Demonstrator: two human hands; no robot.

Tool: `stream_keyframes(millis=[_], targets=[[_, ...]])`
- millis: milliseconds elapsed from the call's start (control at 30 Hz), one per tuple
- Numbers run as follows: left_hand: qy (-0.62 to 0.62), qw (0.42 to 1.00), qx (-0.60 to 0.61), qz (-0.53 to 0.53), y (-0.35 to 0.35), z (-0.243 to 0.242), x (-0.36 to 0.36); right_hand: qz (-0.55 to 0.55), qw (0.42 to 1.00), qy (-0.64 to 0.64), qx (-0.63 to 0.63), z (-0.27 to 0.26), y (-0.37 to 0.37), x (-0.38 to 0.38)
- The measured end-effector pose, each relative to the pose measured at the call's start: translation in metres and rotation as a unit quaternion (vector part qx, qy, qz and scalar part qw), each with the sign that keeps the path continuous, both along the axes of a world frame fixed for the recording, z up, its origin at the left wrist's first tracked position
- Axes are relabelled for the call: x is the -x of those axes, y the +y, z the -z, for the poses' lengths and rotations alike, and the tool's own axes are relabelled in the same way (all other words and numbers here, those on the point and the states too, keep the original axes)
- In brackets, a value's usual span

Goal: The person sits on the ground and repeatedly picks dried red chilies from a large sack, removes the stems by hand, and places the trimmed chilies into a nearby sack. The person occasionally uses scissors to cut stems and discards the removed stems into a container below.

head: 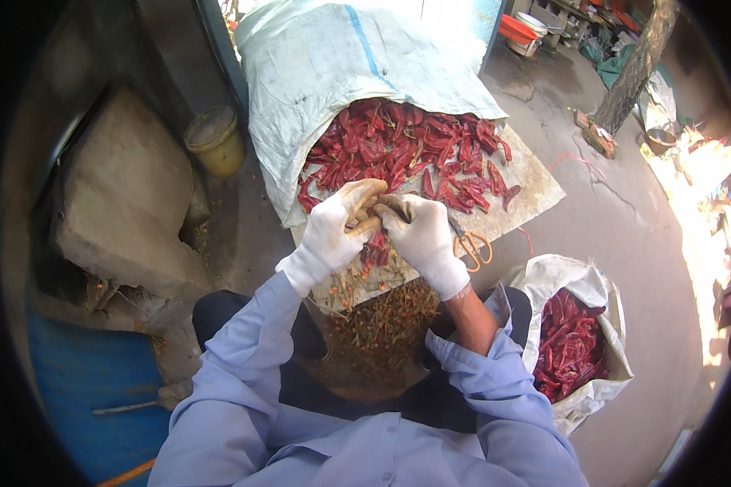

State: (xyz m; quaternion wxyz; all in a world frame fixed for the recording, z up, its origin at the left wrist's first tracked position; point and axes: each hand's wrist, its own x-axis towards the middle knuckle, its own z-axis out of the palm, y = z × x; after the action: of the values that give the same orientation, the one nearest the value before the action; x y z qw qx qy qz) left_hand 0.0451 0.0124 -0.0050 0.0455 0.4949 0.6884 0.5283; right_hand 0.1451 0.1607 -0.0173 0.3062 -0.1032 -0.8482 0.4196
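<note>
My left hand (pixel 336 232) and my right hand (pixel 423 238), both in white work gloves with soiled fingertips, meet over a pale board (pixel 527 176). Their fingers are bent towards each other; whether a pepper or stem is pinched between them cannot be told. Beyond them, dried red chili peppers (pixel 396 146) spill from the mouth of a white woven sack (pixel 317 79). Orange-handled scissors (pixel 474 248) lie beside my right wrist. A few red pepper pieces (pixel 374 251) rest just below my fingers. Cut stems (pixel 384 316) are heaped between my knees.
An open white sack (pixel 615 365) of dried red peppers (pixel 566 347) stands at my right. On the left are a lidded bucket (pixel 216 143), a large stone slab (pixel 125 195) and a blue sheet (pixel 91 377). A tree trunk (pixel 636 67) rises at the upper right.
</note>
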Motion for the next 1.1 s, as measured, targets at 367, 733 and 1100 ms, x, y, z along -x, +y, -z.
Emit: stream_keyframes(millis=[367, 733, 1100], targets=[[0.019, 0.994, 0.11, -0.022, -0.008, 0.011, 0.014, -0.023, 0.987, 0.122, -0.103, -0.007, -0.021, 0.005], [0.076, 0.994, 0.056, 0.052, -0.02, 0.009, 0.02, -0.077, 0.965, 0.057, 0.243, -0.005, -0.021, 0.001], [-0.039, 0.996, 0.023, 0.08, -0.032, 0.011, 0.016, -0.108, 0.795, 0.095, 0.59, 0.012, -0.01, 0.004]])
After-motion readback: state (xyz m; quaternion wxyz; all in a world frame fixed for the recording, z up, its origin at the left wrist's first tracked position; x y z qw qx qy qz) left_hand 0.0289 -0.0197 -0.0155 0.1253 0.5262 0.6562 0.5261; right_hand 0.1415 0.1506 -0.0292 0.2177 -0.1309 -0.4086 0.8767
